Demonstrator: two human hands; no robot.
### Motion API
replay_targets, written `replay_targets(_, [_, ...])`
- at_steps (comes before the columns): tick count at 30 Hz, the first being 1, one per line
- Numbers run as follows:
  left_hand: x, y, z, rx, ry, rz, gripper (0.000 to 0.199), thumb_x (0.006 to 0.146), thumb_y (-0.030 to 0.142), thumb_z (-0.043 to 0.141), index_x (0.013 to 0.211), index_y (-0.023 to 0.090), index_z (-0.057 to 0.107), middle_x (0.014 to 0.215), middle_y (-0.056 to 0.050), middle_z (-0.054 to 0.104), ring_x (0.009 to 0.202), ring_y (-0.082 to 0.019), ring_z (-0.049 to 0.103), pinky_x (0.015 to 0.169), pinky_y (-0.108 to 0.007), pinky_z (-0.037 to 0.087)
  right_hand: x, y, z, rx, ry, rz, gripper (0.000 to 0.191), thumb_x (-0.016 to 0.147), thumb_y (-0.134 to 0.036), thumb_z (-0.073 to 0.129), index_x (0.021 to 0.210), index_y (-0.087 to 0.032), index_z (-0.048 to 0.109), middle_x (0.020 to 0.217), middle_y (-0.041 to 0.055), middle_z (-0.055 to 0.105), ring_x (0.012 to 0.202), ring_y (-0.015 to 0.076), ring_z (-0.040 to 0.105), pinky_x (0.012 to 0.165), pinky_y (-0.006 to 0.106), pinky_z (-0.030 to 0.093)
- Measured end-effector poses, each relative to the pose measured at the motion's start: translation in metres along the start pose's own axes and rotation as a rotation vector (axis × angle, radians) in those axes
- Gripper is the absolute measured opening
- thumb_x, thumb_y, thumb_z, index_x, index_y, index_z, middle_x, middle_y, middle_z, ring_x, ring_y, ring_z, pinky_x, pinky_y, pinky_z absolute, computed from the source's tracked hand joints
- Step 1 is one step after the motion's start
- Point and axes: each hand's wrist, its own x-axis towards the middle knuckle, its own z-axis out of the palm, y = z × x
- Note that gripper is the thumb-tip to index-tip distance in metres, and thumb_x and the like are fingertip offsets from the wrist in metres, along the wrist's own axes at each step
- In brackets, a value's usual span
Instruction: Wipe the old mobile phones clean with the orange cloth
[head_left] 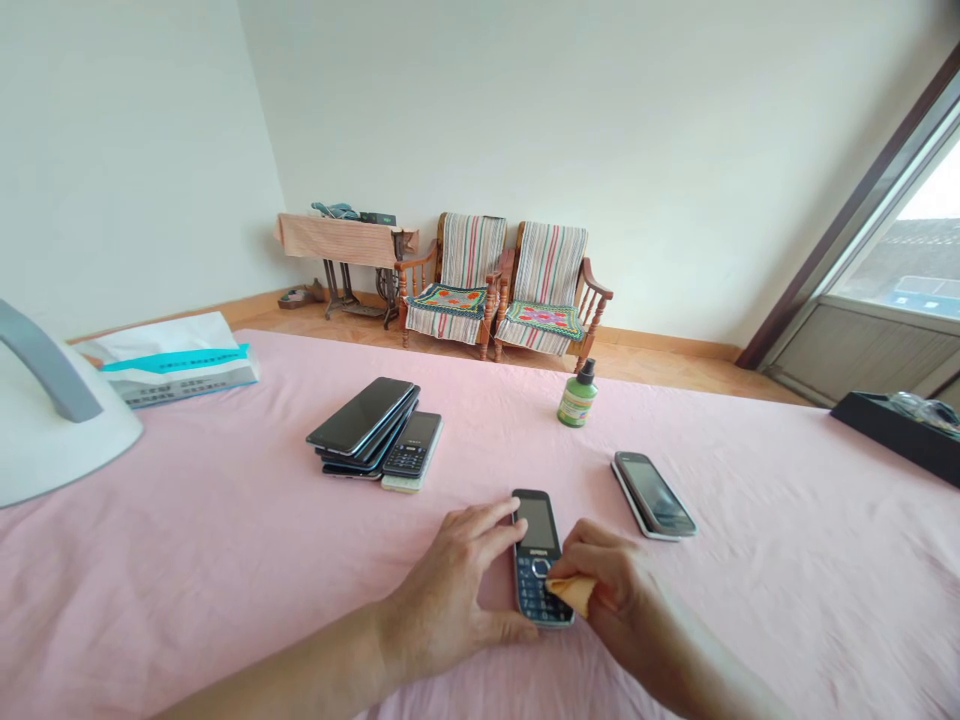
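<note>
A dark keypad mobile phone [538,530] lies face up on the pink cloth in front of me. My left hand [457,570] steadies it, fingers at its upper left side and thumb by its lower left corner. Pinched in my right hand [615,580] is a small yellow-orange cloth [574,592], pressed on the phone's keys. Part of the keypad is hidden beneath the cloth and fingers. To the right rests a pair of stacked phones [654,495]. Farther left is a stack of dark smartphones [364,420], with a keypad phone [414,445] on a pale one beside it.
A green spray bottle [576,400] stands beyond the hands. A tissue pack [180,365] and a white object with a grey handle [52,430] are at the left. A black tray [892,430] sits at the right edge. Two wooden chairs [544,285] stand past the pink-covered surface [247,560].
</note>
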Motion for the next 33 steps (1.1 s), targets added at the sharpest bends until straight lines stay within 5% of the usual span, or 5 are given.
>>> replay_targets(20, [0.0, -0.003, 0.005, 0.034, 0.046, 0.025, 0.079, 0.057, 0.046, 0.084, 0.125, 0.02, 0.055, 0.14, -0.013, 0.046, 0.127, -0.033, 0.043, 0.105, -0.049, 0.034, 0.006, -0.004, 0.02, -0.132, 0.146, 0.035, 0.037, 0.064, 0.009, 0.039, 0.079, -0.018, 0.058, 0.079, 0.0027, 0.054, 0.073, 0.0158, 0.052, 0.063, 0.024, 0.038])
replay_targets(27, [0.0, 0.0, 0.003, 0.031, 0.055, 0.043, 0.078, 0.058, 0.05, 0.083, 0.125, 0.02, 0.056, 0.138, -0.014, 0.048, 0.126, -0.034, 0.044, 0.103, -0.051, 0.035, -0.006, -0.004, 0.011, -0.094, 0.028, -0.017, 0.038, 0.06, 0.009, 0.04, 0.077, -0.018, 0.06, 0.081, 0.0033, 0.056, 0.075, 0.0158, 0.054, 0.064, 0.024, 0.04])
replay_targets(33, [0.001, -0.001, 0.004, 0.025, 0.037, 0.027, 0.078, 0.06, 0.054, 0.08, 0.126, 0.019, 0.055, 0.139, -0.015, 0.047, 0.126, -0.034, 0.044, 0.104, -0.052, 0.034, -0.003, -0.006, 0.015, -0.075, 0.055, 0.015, 0.041, 0.061, 0.01, 0.037, 0.078, -0.018, 0.061, 0.083, 0.0039, 0.055, 0.076, 0.0156, 0.053, 0.066, 0.025, 0.041])
